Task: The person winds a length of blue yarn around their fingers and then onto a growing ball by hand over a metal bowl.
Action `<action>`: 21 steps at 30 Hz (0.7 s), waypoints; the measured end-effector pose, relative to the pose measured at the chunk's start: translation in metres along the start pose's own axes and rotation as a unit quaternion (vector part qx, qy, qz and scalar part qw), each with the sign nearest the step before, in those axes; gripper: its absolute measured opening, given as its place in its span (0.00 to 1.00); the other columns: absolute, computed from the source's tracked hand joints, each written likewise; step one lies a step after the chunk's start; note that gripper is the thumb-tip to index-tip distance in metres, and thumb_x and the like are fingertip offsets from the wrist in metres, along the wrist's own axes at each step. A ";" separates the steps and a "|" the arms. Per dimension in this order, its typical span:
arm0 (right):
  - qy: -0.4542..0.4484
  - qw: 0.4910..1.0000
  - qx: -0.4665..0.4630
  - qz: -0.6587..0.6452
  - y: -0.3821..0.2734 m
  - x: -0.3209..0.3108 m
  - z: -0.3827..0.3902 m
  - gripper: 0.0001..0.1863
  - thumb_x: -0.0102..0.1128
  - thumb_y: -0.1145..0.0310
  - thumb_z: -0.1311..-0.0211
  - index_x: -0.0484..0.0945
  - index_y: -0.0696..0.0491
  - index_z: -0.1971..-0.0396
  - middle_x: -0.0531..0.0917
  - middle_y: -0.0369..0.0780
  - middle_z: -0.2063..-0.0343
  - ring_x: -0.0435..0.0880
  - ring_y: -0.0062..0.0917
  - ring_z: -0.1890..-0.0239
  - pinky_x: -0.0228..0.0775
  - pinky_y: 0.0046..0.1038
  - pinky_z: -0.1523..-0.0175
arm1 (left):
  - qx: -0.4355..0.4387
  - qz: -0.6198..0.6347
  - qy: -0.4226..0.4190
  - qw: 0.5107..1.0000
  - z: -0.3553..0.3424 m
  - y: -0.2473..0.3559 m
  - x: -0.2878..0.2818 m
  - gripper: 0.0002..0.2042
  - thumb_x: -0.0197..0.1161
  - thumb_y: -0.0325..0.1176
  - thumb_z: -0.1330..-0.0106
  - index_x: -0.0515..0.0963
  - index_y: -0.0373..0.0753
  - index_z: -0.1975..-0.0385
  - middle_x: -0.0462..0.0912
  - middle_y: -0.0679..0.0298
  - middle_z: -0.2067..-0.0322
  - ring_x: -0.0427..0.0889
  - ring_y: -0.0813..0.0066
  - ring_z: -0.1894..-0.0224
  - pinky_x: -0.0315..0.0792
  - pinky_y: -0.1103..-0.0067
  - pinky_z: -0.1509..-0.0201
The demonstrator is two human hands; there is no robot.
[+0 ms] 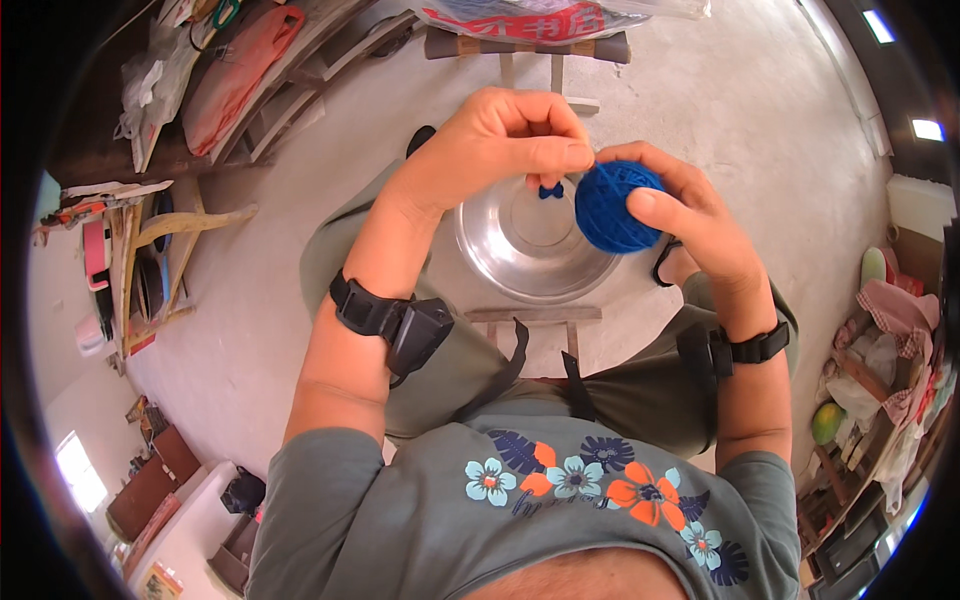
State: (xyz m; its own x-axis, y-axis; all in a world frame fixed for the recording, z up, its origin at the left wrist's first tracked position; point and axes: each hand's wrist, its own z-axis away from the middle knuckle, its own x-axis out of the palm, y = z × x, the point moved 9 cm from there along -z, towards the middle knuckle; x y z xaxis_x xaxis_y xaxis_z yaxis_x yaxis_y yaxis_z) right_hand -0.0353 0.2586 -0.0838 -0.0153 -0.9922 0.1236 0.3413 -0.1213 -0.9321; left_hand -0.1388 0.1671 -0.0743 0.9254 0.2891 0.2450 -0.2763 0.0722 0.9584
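Observation:
In my right hand (pixel 690 200) is a round ball of blue yarn (pixel 605 208), gripped with thumb and curled fingers. My left hand (pixel 515 150) is closed in a pinch just left of the ball, fingertips close to those of my right hand; what the pinch holds is too small to make out. A small dark-blue piece (pixel 551 191) shows just under my left fingers. Beneath both hands is a shiny metal basin (pixel 480 255), partly hidden by the ball and hands.
My legs flank the basin, with a wooden stool edge (pixel 530 314) below it. A bench (pixel 525 48) bearing a bag stands ahead. Shelves with plastic bags (pixel 240 80) and wooden furniture (pixel 175 220) are at left. Piled cloths and bags (pixel 880 350) are at right.

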 end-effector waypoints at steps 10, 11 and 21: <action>0.134 0.962 -0.137 -0.192 -0.006 -0.029 0.001 0.33 0.67 0.60 0.41 0.64 0.56 0.40 0.81 0.41 0.54 0.79 0.24 0.50 0.68 0.28 0.41 | -0.118 -0.101 -0.064 0.986 -0.004 -0.039 0.017 0.10 0.63 0.37 0.33 0.84 0.36 0.65 0.84 0.68 0.74 0.78 0.86 0.72 0.70 0.86 0.72; 0.152 0.963 -0.130 -0.180 -0.003 -0.033 0.000 0.32 0.68 0.63 0.41 0.65 0.56 0.40 0.81 0.40 0.55 0.79 0.23 0.51 0.69 0.27 0.43 | -0.121 -0.129 -0.130 0.976 -0.002 -0.042 0.029 0.10 0.62 0.36 0.33 0.84 0.36 0.63 0.85 0.66 0.74 0.78 0.86 0.72 0.70 0.86 0.73; 0.008 0.999 -0.048 -0.007 -0.007 0.002 -0.001 0.23 0.65 0.58 0.38 0.76 0.56 0.49 0.80 0.37 0.54 0.77 0.19 0.51 0.68 0.24 0.43 | 0.010 -0.049 0.082 0.995 -0.004 -0.004 -0.018 0.06 0.65 0.31 0.35 0.81 0.37 0.72 0.79 0.70 0.77 0.74 0.85 0.75 0.68 0.86 0.70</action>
State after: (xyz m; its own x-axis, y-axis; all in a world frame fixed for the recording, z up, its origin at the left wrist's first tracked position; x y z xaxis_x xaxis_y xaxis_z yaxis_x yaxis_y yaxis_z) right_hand -0.0386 0.2578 -0.0773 -0.0338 -0.9906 0.1324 0.2489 -0.1366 -0.9588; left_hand -0.1557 0.1657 -0.0837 0.8923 0.4341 0.1242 -0.1795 0.0887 0.9797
